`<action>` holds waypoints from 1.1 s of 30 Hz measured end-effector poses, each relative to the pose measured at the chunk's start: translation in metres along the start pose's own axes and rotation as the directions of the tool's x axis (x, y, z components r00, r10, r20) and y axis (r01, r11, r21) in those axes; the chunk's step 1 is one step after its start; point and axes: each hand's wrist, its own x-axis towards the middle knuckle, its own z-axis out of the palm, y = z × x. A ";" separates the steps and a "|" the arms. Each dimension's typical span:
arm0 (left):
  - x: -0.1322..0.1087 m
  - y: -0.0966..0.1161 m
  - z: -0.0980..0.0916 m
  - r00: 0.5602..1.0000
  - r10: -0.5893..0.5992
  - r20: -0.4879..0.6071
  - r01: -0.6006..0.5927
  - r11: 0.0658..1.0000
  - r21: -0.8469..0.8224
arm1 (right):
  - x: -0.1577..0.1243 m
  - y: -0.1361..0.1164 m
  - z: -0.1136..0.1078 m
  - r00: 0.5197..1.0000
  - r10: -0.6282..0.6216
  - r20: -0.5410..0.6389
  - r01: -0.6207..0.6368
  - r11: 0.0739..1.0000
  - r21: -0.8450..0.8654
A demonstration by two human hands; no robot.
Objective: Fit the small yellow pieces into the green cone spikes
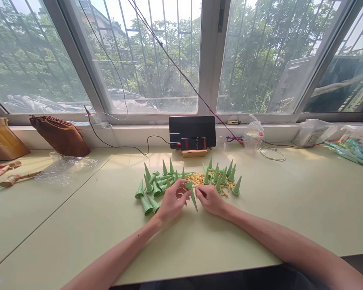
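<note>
Pale worktop (78, 225), well in from the front edge: left hand (172, 200) pinches a green cone (194, 200) tip-down, right hand (212, 199) pinched too, contents unclear. Lining-up step imo, needs steadiness next.

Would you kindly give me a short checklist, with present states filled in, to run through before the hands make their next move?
1. Left hand has a grip on a green cone: ok, its fingers hold it near the wide end.
2. Held cone's wide end faces up: ok, its tip slants down.
3. Right hand is close to the held cone: ok, fingers drawn together beside the wide end.
4. A peg sits between the right fingers: cannot tell, too small to make out.
5. Loose yellow pegs are near: ok, a pile lies just beyond the hands.
6. All other cones stand upright: not ok, several on the left lie on their sides.
</note>
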 end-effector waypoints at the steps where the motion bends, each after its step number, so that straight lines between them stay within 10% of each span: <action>1: 0.000 0.000 0.000 1.000 0.001 -0.001 -0.001 1.000 0.003 | 0.000 0.000 0.000 1.000 0.000 -0.002 0.000 1.000 0.000; 33: 0.000 0.000 0.001 0.999 -0.036 0.026 0.037 0.999 -0.028 | -0.001 0.000 0.001 1.000 -0.003 0.009 0.003 1.000 -0.015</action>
